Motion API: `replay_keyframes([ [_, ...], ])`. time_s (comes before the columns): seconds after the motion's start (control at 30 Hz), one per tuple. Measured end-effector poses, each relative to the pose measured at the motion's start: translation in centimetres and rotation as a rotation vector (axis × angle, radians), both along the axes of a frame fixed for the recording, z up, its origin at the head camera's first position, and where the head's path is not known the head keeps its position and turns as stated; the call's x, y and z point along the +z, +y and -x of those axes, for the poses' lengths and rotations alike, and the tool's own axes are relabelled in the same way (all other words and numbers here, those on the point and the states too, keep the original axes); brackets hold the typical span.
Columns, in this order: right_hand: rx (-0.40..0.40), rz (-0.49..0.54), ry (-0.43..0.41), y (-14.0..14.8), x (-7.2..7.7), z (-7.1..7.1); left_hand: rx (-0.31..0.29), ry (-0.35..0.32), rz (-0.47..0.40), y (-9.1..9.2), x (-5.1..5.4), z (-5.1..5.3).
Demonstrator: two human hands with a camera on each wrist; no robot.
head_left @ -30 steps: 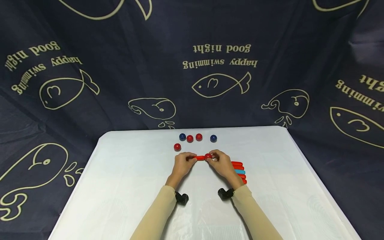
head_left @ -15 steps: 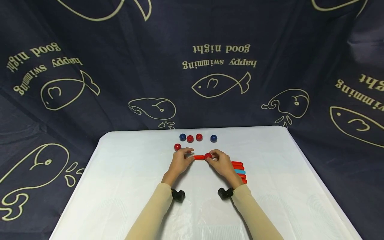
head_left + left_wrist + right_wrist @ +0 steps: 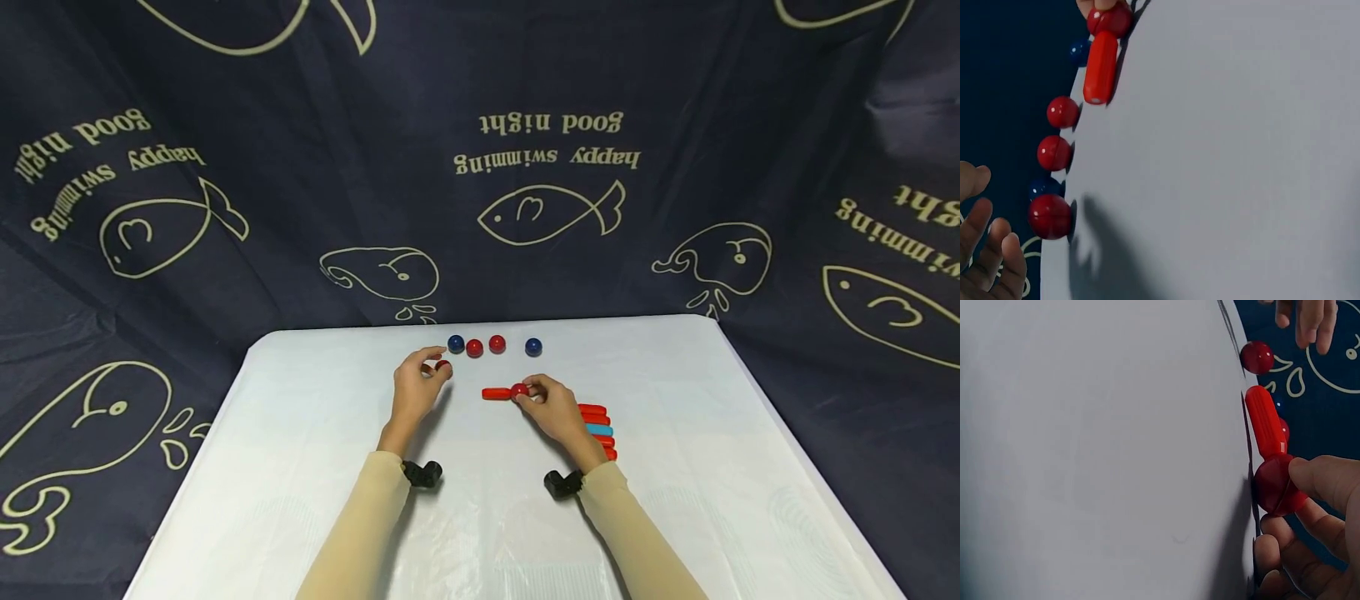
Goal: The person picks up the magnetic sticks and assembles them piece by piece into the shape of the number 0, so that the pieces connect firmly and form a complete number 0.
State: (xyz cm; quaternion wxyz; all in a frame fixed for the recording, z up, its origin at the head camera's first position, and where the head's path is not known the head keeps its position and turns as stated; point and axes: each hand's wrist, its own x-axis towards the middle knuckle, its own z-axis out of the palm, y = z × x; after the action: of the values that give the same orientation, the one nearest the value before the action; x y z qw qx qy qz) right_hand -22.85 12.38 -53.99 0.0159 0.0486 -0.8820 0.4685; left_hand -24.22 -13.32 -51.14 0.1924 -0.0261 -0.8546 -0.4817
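My right hand (image 3: 557, 412) pinches a red ball (image 3: 1275, 484) between thumb and fingers. A short red stick (image 3: 496, 393) is joined to that ball and points left, its far end free. Farther left, my left hand (image 3: 415, 387) hovers around a lone red ball (image 3: 1050, 217) on the table. In the left wrist view its fingers (image 3: 1013, 259) are spread and stand apart from that ball. The head view shows the lone ball partly covered by the thumb.
Along the back of the white table (image 3: 315, 400) sit a blue ball (image 3: 456, 343), two red balls (image 3: 474, 348) and another blue ball (image 3: 533, 347). Several red sticks (image 3: 594, 410) and one light blue stick (image 3: 600, 430) lie beside my right wrist. A dark printed cloth (image 3: 495, 283) hangs behind.
My left hand has let go of the red stick and moved left and back to the lone red ball. The right hand has stayed in place, still pinching its ball.
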Motion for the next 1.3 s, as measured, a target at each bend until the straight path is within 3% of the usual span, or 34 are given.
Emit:
replay_keyframes([
  [0.17, -0.003, -0.007, -0.003, 0.0, -0.1, 0.0, 0.025, -0.024, 0.032, -0.6, -0.5, 0.3],
  [0.4, 0.0, -0.011, 0.009, 0.0, -0.1, 0.0, 0.026, -0.128, 0.079, -0.7, -1.5, 0.5],
  [0.6, 0.001, -0.015, 0.007, 0.1, -0.1, 0.1, 0.029, -0.146, 0.107, -0.6, -2.1, 0.8],
  [1.0, 0.004, 0.016, 0.014, -0.1, -0.1, 0.0, 0.085, -0.203, 0.171, -0.4, -1.9, 0.9],
  [1.3, -0.007, 0.021, 0.014, 0.0, -0.1, 0.0, 0.055, -0.217, 0.134, -0.3, -2.1, 0.8],
])
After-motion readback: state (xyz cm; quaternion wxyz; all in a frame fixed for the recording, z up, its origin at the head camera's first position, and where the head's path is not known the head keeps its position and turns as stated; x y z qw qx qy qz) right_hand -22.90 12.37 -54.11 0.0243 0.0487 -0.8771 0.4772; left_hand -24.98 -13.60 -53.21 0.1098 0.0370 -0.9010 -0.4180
